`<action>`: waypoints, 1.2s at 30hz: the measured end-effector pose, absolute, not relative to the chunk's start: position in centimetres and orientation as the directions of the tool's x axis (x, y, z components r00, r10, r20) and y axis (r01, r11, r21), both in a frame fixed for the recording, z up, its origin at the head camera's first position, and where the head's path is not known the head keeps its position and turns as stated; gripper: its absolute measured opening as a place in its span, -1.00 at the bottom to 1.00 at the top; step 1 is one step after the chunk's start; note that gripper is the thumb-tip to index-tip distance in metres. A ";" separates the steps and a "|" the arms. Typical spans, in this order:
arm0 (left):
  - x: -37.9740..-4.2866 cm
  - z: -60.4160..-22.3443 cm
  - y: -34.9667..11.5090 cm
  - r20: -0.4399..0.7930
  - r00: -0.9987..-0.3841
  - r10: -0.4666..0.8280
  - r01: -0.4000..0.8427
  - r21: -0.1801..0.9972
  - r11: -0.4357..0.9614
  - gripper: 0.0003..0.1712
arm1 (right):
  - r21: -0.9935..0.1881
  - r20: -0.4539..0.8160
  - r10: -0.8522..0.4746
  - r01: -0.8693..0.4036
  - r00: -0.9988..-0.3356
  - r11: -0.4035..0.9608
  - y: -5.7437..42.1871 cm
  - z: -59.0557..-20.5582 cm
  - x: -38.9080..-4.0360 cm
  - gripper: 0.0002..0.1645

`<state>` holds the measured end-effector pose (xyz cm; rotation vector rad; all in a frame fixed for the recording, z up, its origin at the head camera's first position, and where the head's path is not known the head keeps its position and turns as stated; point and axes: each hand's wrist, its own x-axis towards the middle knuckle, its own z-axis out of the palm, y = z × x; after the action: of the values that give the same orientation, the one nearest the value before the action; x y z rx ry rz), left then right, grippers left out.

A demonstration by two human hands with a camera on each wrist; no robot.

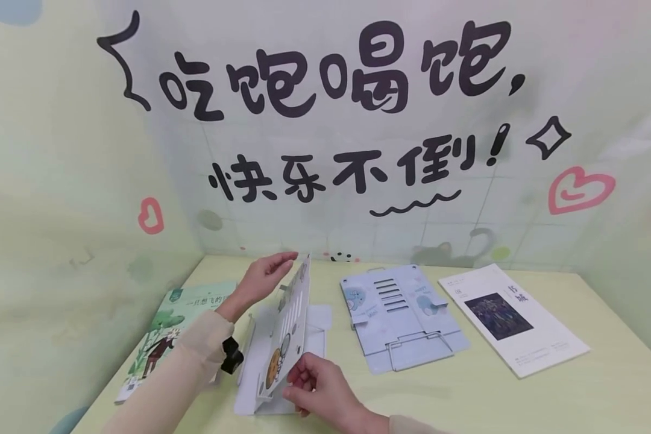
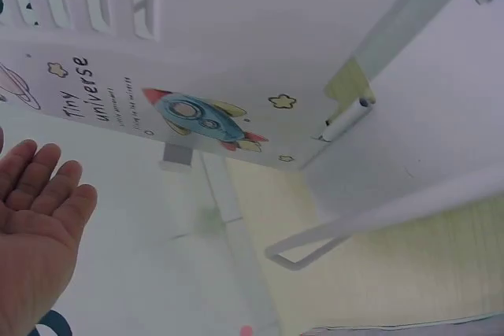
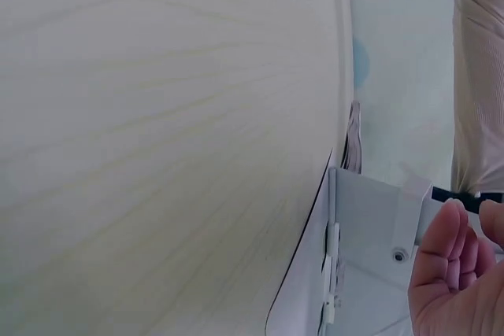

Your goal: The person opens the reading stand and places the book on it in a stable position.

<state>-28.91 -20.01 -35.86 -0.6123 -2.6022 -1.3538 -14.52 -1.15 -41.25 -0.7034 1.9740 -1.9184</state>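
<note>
A white metal book stand [image 1: 319, 319] stands on the table, its slotted panel [image 2: 236, 5] raised steeply above the base plate. Printed on the panel are a blue rocket [image 2: 201, 118] and the words "Tiny universe". My left hand [image 1: 263, 280] is beside the panel's upper part, palm toward it; in the left wrist view its fingers [image 2: 47, 179] are extended, with a gap to the panel. By the panel's lower near corner is my right hand [image 1: 328, 386], fingers loosely bent and nothing visible between them and the thumb. Whether its fingertips touch the panel is unclear.
A second, folded book stand [image 1: 420, 328] lies flat at the right. Beyond it is a white book [image 1: 548, 343] with a dark picture. On the left a green illustrated book [image 1: 165, 343] lies partly behind my left forearm. A printed curtain [image 1: 325, 229] closes off the back.
</note>
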 end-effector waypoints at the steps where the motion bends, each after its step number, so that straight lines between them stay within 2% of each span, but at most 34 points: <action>1: -29.0 -36.2 -20.1 0.277 -0.914 0.296 0.398 0.752 0.525 -0.53 | -0.991 0.121 -0.530 -0.130 -0.840 -0.020 -1.4 -41.3 -14.5 -0.83; 5: -29.3 -37.2 -20.3 0.186 -0.926 0.329 0.356 0.723 0.591 -0.53 | -0.993 0.113 -0.503 -0.112 -0.857 -0.032 -2.3 -41.4 -14.2 -0.80; 8: -29.3 -37.7 -20.2 0.162 -0.931 0.326 0.339 0.713 0.614 -0.55 | -0.992 0.116 -0.492 -0.122 -0.863 -0.020 -2.5 -41.4 -14.0 -0.78; 14: -29.3 -37.8 -20.3 0.165 -0.941 0.295 0.320 0.721 0.614 -0.57 | -0.969 0.201 -0.485 -0.247 -0.851 0.032 -2.1 -41.3 -14.1 -0.77; 17: -29.3 -37.7 -20.7 0.174 -0.954 0.245 0.294 0.710 0.640 -0.57 | -0.956 0.237 -0.462 -0.289 -0.855 0.045 -1.7 -41.2 -14.5 -0.81; 28: -29.2 -37.8 -22.5 0.163 -0.987 0.000 0.118 0.713 0.691 -0.51 | -0.953 0.225 -0.337 -0.278 -0.914 0.118 0.4 -41.4 -17.7 -0.92; 36: -28.3 -38.0 -24.4 0.186 -0.972 -0.146 0.032 0.715 0.699 -0.49 | -0.967 0.165 -0.226 -0.203 -0.960 0.156 1.7 -40.7 -21.5 -0.90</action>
<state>-28.25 -24.36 -37.96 0.0916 -2.6801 -1.1342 -21.46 1.71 -40.71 -0.4400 2.3743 -1.9813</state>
